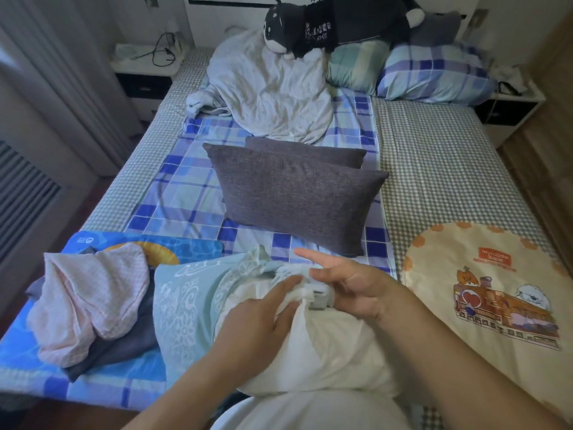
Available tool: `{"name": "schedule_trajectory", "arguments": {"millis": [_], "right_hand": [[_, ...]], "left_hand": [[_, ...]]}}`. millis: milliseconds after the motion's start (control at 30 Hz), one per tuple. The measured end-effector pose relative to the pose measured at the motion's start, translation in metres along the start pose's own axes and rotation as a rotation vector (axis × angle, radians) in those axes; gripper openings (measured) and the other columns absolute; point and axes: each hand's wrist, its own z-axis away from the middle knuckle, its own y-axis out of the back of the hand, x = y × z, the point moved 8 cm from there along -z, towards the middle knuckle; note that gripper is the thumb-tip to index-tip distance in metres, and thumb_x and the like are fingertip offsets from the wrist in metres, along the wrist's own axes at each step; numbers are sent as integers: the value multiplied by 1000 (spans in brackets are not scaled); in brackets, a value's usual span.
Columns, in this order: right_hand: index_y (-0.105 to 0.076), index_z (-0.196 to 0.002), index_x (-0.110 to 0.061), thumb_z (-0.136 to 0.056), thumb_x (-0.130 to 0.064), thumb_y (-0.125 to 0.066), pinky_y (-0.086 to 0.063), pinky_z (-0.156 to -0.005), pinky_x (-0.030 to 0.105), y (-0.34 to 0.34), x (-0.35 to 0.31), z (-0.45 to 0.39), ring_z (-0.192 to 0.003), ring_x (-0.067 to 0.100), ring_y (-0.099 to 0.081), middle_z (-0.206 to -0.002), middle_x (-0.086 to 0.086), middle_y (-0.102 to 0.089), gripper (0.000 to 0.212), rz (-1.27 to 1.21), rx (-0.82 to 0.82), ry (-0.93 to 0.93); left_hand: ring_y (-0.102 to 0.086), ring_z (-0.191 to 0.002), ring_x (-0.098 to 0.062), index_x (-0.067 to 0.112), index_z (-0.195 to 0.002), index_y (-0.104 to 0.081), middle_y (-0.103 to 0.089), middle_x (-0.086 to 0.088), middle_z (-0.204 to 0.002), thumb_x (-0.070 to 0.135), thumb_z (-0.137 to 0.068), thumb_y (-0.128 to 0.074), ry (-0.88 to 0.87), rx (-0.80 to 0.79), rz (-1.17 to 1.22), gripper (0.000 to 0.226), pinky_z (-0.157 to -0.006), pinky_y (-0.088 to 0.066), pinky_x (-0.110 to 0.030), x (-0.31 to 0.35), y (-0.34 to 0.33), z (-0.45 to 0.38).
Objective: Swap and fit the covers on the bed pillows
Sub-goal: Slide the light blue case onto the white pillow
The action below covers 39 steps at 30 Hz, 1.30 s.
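Both hands working at the open end of a half-covered pillow, right at the foot of the bed.

Left hand (pixel 263 318) pinching the white pillow (pixel 325 336) at its bunched corner, grip clamped on the fabric. Right hand (pixel 350 287) just beside it, forefinger pointing out, the other fingers curled against a small grey tab at that same corner; grip there hard to call, cannot tell whether closed on anything. Pale green patterned cover (pixel 183 305) gathered round the pillow's far half, white filling bare on the near half. Pink cloth (pixel 93 293) heaped on dark folded fabric (pixel 124 346) off to the left. Two grey cushions (pixel 294 197) stacked mid-bed (pixel 434 156) on the blue checked sheet (pixel 183 187). Cream cartoon pillow (pixel 483 293) lying flat on the right. Crumpled quilt (pixel 266 85) and black plush toy (pixel 335 23) up by the headboard.
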Motion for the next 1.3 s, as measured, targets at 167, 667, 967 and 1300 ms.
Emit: {"name": "schedule_trajectory", "arguments": {"millis": [167, 667, 967, 1300], "right_hand": [[-53, -141, -15, -88, 2, -57, -39, -114, 50, 13, -7, 2, -129, 38, -55, -132, 22, -63, 56, -1, 100, 7], [-56, -136, -17, -100, -9, -55, -49, -105, 40, 16, -20, 2, -124, 29, -61, -133, 17, -63, 37, 194, 113, 23], [-51, -143, -29, -85, 8, -70, -46, -110, 42, 7, -17, 8, -127, 27, -59, -137, 7, -63, 71, 468, -21, -110], [-42, -147, -44, -82, -5, -80, -53, -92, 18, 2, -14, 16, -123, 8, -56, -126, -8, -59, 85, 857, -10, -168]], "left_hand": [[-65, -91, -16, 48, -138, -36, -71, 5, -91, 59, -98, -34, 47, 41, -62, 42, -76, -46, -32, 0, -3, -2], [-65, -91, -15, 39, -119, -61, -73, 6, -93, 42, -102, -41, 59, 106, -158, 27, -77, -49, -32, -6, -2, -6], [-64, -98, -7, 48, -121, -55, -70, 20, -103, 56, -95, -37, 71, 239, 192, 32, -88, -50, -35, -6, 10, 10], [-41, -142, -21, 33, -153, -34, -61, 2, -128, 47, -104, -39, -598, 63, -67, 51, -120, -18, -58, 12, 17, 31]]}}
